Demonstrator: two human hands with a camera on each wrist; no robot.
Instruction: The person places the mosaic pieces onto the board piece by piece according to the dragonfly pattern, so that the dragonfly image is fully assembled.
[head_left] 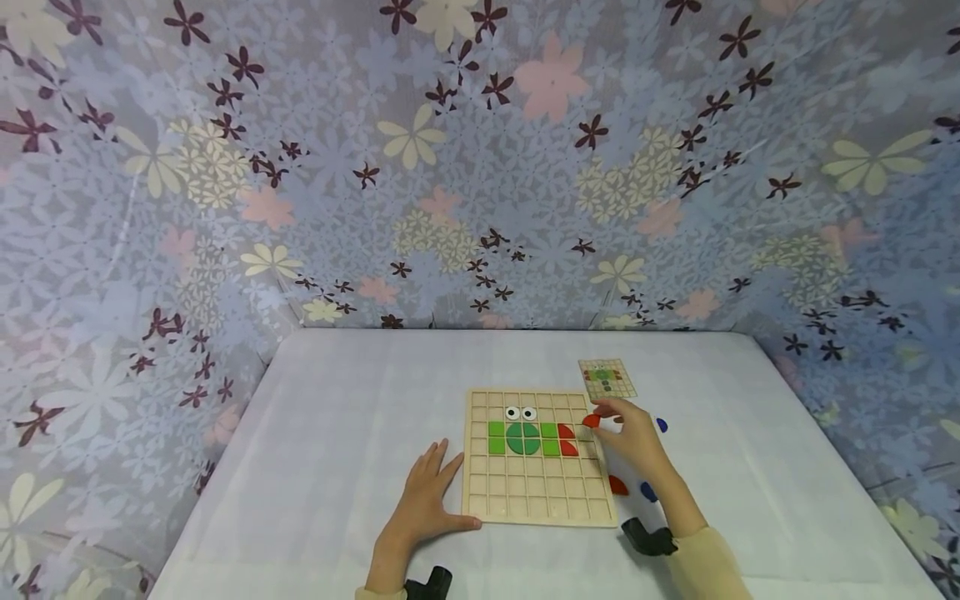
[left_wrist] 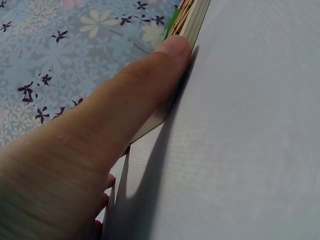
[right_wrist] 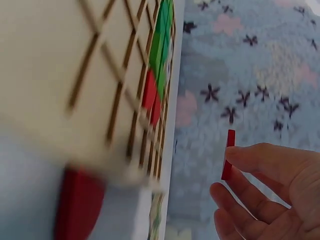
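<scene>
A wooden grid board point(head_left: 532, 492) lies on the table with picture pieces set in its cells: two round eyes point(head_left: 521, 413), a dark green circle of quarter pieces point(head_left: 522, 438), light green squares point(head_left: 497, 438) and two red quarter-circle pieces point(head_left: 567, 447). My left hand point(head_left: 427, 496) rests at the board's near left corner, thumb against the near edge and fingers spread beside the left edge. Between thumb and fingertips, my right hand point(head_left: 633, 437) pinches another red quarter-circle piece point(right_wrist: 228, 155), raised over the board's right edge.
A small pattern card point(head_left: 607, 379) lies beyond the board's far right corner. Right of the board are a loose red piece point(head_left: 617, 485) and blue pieces point(head_left: 648, 492), another one point(head_left: 662, 425) farther back. Flowered cloth point(head_left: 480, 167) stands behind the table.
</scene>
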